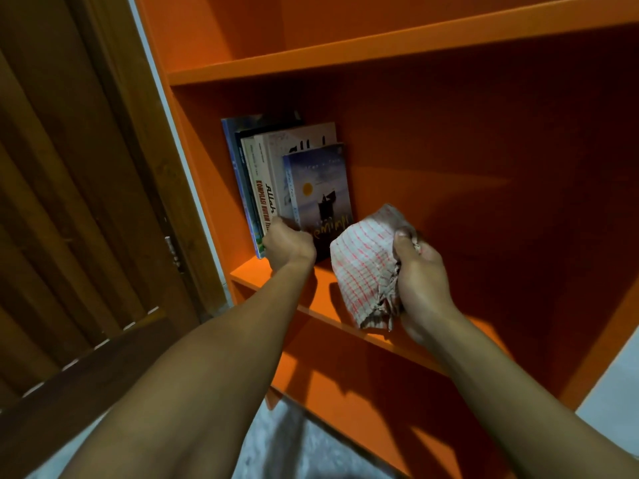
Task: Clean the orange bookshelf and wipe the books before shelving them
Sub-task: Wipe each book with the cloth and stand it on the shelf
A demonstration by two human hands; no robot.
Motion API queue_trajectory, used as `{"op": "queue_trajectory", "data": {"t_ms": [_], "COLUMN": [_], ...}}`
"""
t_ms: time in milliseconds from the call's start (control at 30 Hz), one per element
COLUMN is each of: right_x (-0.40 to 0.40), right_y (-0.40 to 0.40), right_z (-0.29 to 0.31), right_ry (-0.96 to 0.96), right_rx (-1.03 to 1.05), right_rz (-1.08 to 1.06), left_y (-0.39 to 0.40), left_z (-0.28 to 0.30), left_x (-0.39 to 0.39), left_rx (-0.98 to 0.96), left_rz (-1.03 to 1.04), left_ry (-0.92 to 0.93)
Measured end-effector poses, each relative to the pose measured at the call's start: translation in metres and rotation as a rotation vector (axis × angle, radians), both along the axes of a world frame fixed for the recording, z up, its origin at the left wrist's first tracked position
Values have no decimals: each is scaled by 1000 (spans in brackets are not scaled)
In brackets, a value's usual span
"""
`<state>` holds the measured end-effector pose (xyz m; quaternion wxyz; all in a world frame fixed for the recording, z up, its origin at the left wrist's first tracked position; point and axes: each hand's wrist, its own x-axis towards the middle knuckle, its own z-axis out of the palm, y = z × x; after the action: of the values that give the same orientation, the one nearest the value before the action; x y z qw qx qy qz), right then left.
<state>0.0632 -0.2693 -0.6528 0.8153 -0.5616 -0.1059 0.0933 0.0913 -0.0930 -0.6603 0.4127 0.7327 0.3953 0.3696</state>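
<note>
The left hand [288,248] is curled into a fist at the foot of a short row of books [276,181], its knuckles against the lower edge of the front paperback [320,191]; whether the fingers actually pinch that book or only rest against it cannot be told, since the back of the hand hides them. Just to its right, the right hand [420,274] grips a bunched checked cloth [363,267], thumb pressed over the gathered folds, with the loose end hanging down over the front edge of the orange bookshelf [397,46] board beneath both hands. The books stand upright, leaning together against the shelf's side panel on the far side of the left hand, away from the cloth; the shelf to the right of the right hand is bare board. The paperback looks light and slightly flexible, with a glossy cover that could slip, so it is probably best taken by the spine or pinched across its lower corner, with the neighbours steadied so the row does not topple. The cloth is soft and limp; wadded in the palm it gives a firm pad for wiping covers and the board. A wooden door [69,202] stands left of the left arm.
</note>
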Motion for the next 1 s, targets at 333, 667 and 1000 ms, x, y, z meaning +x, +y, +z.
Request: {"op": "queue_trajectory", "data": {"t_ms": [333,667,1000], "right_x": [-11,-71,-126], "right_y": [-5,17,53], "right_z": [5,-1,-77], "right_ry": [-19,-47,-103], "right_rx": [26,-54,-355], "right_rz": [-12,173,359], "left_y": [7,32,23], "left_z": [-10,-83,-299], "left_x": [-27,-164,-301], "left_rx": [80,291,-227], "left_rz": [-86,-166,-186], "left_ry": [15,98,540]}}
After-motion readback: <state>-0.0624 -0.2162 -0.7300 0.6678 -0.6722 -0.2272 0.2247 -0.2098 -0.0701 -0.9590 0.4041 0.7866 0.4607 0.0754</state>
